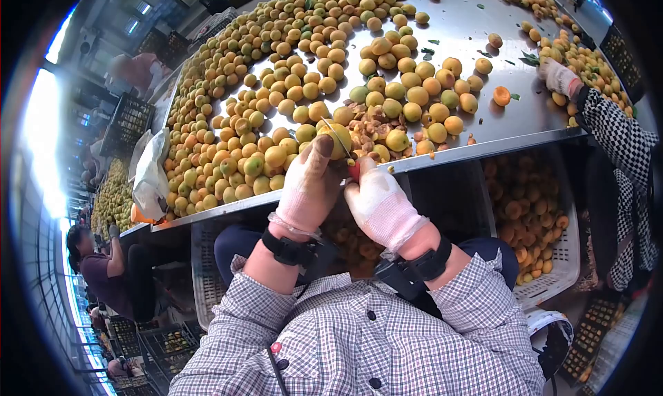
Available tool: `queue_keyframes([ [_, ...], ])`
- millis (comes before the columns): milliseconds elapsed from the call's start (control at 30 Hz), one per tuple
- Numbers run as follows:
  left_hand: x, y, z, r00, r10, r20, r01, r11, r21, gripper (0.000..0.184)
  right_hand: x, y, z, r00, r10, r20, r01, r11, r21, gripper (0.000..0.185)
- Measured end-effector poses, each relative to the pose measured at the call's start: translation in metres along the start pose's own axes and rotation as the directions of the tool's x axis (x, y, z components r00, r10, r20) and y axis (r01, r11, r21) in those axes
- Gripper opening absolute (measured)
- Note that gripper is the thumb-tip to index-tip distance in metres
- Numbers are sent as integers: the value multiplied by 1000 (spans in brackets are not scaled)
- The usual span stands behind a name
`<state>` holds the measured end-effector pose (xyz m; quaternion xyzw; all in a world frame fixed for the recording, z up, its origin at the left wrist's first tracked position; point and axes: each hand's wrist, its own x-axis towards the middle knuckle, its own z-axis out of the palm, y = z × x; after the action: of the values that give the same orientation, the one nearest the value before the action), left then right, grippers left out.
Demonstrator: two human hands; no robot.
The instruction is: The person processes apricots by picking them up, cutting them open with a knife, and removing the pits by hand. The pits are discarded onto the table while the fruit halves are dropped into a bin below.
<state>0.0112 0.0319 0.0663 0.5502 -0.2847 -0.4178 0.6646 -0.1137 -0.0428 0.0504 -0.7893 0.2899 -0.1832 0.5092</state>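
Note:
My left hand (308, 182), in a stained pale glove, is closed around a yellow apricot (335, 143) at the near edge of the metal table. In my gloved right hand (380, 199) is a small knife (354, 169), gripped by its red handle. Its thin blade lies against the apricot; how deep it goes I cannot tell. Right behind my hands sits a pile of brownish pits and scraps (366, 128). Whole apricots (276, 92) spread thickly over the table to the left and beyond.
A white crate of halved apricots (528, 220) stands below the table edge at right. Beside it, a co-worker's gloved hand (558, 77) reaches among fruit. A white plastic bag (150, 175) hangs at the left corner. Another person (103, 272) sits at far left.

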Motion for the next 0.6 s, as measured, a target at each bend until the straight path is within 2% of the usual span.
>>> queue_keyframes([
  [33, 1, 2, -1, 996, 44, 79, -40, 998, -53, 61, 1, 1, -2, 1000, -9, 12, 9, 1000, 4, 24],
  [67, 3, 2, -3, 996, 54, 77, -57, 998, 33, 61, 1, 3, -2, 1000, -9, 11, 9, 1000, 4, 24],
  [100, 3, 1, -4, 996, 55, 77, -58, 998, 33, 61, 2, 6, -1, 999, -35, 20, 34, 999, 9, 24],
  [167, 3, 0, -3, 994, 109, 0, -109, 991, 84, 51, 1, 6, 1, 998, -59, 28, 58, 998, 16, 24],
  [200, 1, 2, -1, 999, 51, 0, -51, 998, -35, 48, 0, 4, 4, 998, -59, 7, 59, 998, -14, 24],
  [300, 7, -13, -8, 999, 35, -15, -36, 999, -27, 49, -1, 1, 3, 999, -46, -2, 46, 997, -58, 23],
  [333, 16, -22, -17, 958, 286, -8, -246, 838, 488, 52, 0, 0, 1, 999, -31, 7, 32, 997, -69, 23],
  [367, 14, -29, -26, 958, 286, -8, -246, 837, 488, 52, 1, 0, -1, 999, -31, 7, 32, 997, -68, 23],
  [400, 7, -8, -12, 988, 157, 14, -155, 960, 234, 54, 2, 0, -3, 999, -40, 15, 41, 996, -81, 23],
  [433, 3, 4, -4, 997, 35, 70, -33, 999, -32, 57, 3, 0, -4, 999, -48, 24, 50, 994, -93, 23],
  [500, 6, -4, -10, 995, 75, 61, -75, 997, -3, 58, 2, 2, -2, 997, -74, 11, 75, 992, -102, 23],
  [567, 11, -14, -16, 992, 122, 34, -126, 971, 203, 58, 0, 2, 0, 995, -98, 9, 98, 988, -116, 23],
  [600, 11, -17, -11, 994, 103, -39, -93, 975, 201, 57, 0, 0, 0, 996, -83, 10, 84, 986, -143, 23],
])
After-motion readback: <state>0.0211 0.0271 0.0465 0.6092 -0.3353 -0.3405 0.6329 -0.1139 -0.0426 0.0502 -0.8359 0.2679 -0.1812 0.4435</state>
